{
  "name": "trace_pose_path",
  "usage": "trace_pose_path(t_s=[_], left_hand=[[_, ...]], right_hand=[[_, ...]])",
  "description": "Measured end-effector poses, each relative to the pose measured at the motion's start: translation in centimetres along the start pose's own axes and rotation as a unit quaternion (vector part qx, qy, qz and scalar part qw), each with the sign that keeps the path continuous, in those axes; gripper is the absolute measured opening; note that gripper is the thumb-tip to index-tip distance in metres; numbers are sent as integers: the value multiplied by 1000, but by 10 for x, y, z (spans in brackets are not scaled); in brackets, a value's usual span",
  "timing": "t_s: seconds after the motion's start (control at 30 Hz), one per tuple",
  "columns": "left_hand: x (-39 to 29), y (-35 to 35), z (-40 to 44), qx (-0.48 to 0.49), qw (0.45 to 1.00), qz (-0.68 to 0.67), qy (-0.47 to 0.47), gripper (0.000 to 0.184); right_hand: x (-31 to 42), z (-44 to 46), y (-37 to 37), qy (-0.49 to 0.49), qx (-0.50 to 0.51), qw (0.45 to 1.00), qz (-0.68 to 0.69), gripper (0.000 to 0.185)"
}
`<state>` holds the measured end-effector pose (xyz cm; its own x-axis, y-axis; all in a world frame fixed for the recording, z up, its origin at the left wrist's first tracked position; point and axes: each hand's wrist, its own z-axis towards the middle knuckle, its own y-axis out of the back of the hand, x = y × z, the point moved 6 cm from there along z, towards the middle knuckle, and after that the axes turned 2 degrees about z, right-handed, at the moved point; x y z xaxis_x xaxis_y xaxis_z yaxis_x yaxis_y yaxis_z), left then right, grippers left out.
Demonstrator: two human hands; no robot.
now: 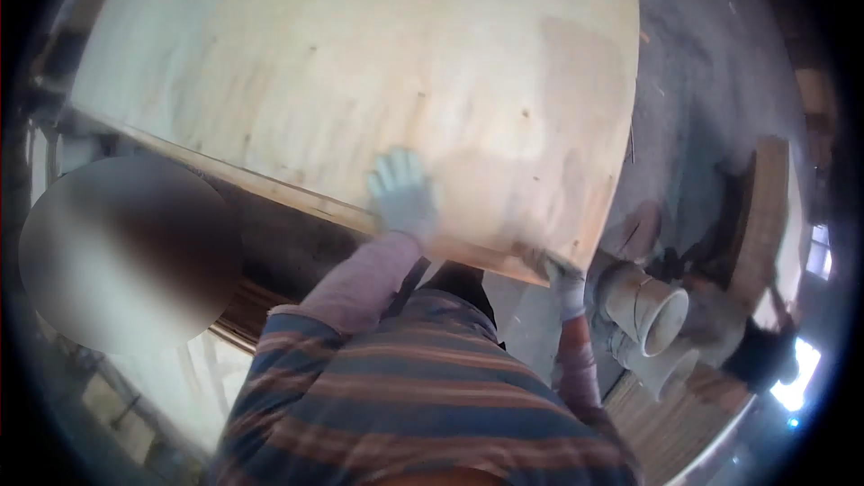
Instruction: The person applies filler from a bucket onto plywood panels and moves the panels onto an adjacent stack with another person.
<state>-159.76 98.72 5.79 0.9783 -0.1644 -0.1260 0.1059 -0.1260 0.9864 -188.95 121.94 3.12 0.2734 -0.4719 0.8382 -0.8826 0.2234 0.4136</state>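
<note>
A large pale plywood sheet (pixel 360 63) fills the upper middle of the head view, with its near edge running just in front of my body. My left hand (pixel 402 193), in a light glove, lies flat on top of the sheet near that edge, fingers spread. At the sheet's near right corner, my right hand (pixel 560 277), also gloved, is closed around the edge. Its fingertips are partly hidden and blurred.
Pale cylindrical containers (pixel 661 319) stand to the right of my right hand. Stacked sheets (pixel 675 423) lie at lower right, and an upright wooden stack (pixel 763 216) stands farther right. A blurred oval covers the left side. Grey floor (pixel 688 54) shows beyond the sheet.
</note>
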Motion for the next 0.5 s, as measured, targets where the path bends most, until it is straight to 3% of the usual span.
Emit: trace_pose_path(t_s=[0.03, 0.07, 0.13, 0.17, 0.23, 0.27, 0.3, 0.33, 0.37, 0.4, 0.43, 0.47, 0.5], left_hand=[[11, -3, 0, -43, 999, -16, -26, 60], [23, 4, 4, -22, 991, -61, -118, 59], [49, 18, 18, 14, 946, -145, -289, 56], [81, 42, 37, 38, 945, -69, -318, 49], [166, 111, 88, 33, 978, -34, -204, 42], [240, 77, 131, -53, 986, 7, -156, 39], [304, 83, 159, -130, 987, -30, -93, 43], [361, 90, 186, -158, 987, 8, -20, 45], [421, 88, 215, -116, 992, -7, 42, 48], [486, 62, 239, -203, 976, 54, 64, 50], [503, 75, 251, -202, 969, 62, 128, 51], [526, 94, 250, -192, 958, 67, 200, 52], [528, 93, 245, -172, 961, 59, 210, 52]], right_hand=[[20, -13, -27, -21, -15, 999, 24, 24], [47, -37, -59, -11, -35, 994, 99, 27], [62, -45, -126, -79, -53, 981, 171, 26], [102, -36, -157, -31, -37, 991, 128, 27], [193, -7, -212, 51, -14, 997, 49, 29], [236, 17, -232, 176, -26, 972, -155, 32], [269, 41, -257, 288, -42, 889, -353, 35], [285, 85, -271, 217, -17, 976, -27, 36], [315, 124, -293, 168, 19, 970, 173, 37], [345, 163, -315, 114, 34, 921, 371, 37], [396, 202, -331, 102, 63, 892, 435, 37], [434, 249, -356, 88, 98, 834, 535, 34], [456, 301, -374, 61, 134, 764, 628, 30]])
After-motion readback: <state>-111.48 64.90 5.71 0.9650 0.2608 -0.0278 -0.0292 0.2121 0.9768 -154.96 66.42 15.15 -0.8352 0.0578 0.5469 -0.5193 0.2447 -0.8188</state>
